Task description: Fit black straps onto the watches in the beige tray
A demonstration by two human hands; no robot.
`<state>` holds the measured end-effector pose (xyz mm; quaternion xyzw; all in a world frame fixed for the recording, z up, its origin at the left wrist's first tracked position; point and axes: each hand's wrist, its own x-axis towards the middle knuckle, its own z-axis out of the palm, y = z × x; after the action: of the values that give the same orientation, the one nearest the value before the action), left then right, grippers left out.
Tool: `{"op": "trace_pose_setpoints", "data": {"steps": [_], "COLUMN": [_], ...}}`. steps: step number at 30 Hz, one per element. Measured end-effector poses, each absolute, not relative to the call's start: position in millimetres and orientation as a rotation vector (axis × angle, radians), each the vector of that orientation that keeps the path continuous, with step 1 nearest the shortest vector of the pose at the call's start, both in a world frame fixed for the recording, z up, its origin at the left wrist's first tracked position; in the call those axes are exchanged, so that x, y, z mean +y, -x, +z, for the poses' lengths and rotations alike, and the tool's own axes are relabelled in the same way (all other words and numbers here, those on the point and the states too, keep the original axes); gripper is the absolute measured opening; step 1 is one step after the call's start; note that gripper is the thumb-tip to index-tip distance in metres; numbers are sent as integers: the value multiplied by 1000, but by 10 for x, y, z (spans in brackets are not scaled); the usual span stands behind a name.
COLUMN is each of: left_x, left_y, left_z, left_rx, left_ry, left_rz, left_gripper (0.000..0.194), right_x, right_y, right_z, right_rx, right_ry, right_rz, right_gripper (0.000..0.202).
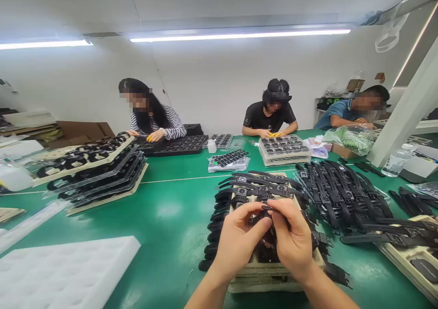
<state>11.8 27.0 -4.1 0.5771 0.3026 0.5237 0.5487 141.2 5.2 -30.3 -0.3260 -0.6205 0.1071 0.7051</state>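
Thumb and fingers of my left hand (pixel 239 236) pinch a small dark watch part (pixel 268 208), seen nearly edge-on. My right hand (pixel 293 238) grips the same part from the other side; the fingers hide most of it, so I cannot tell whether it is a strap or a watch body. Both hands are over a stack of cream trays (pixel 267 272). Black smartwatches (pixel 263 190) with straps lie in rows across the top tray, strap ends hanging over its sides.
More strapped watches (pixel 342 193) lie in a pile at the right, with another cream tray (pixel 410 259) nearer me. White foam (pixel 65 268) occupies the near left, stacked trays (pixel 102 177) behind it. Across the green table (pixel 167 208), several people work; a bottle (pixel 397 161) stands far right.
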Motion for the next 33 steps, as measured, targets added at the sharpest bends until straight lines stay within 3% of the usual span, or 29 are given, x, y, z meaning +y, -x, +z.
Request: {"op": "trace_pose_setpoints", "data": {"steps": [9,18,24,33], "left_x": [197,224,206,192], "left_y": [-71,-65,-117,-148], "left_z": [28,29,0,-34], "left_rx": [667,705,722,763], "left_ry": [-1404,-1279,-1215,-1184], "left_rz": [1081,1178,1226,1274], "left_gripper": [26,33,33,38], "right_x": [36,46,25,18], "right_y": [-1487,-1443,-1400,-1415], "right_z": [-285,-320,-321,-348], "right_rx": [-1491,-1371,-1175,-1243], "right_ry": [603,664,681,701], "right_rz": [318,277,375,414], "right_gripper": [28,33,14,17]}}
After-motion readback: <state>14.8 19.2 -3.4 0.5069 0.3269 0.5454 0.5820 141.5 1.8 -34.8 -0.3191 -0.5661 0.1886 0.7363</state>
